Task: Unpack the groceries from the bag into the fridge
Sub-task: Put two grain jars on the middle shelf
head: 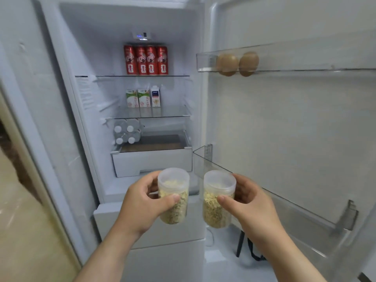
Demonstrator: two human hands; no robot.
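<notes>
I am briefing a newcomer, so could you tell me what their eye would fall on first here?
Two clear jars of pale flakes are held before the open fridge, the left jar in the left hand, the right jar in the right hand. Behind them, four red cans line the top shelf, and brown eggs sit in the upper door bin.

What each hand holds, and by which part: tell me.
The left hand grips the left jar of flakes round its side wall, below the lid, thumb in front; the right hand grips the right jar the same way.
</notes>
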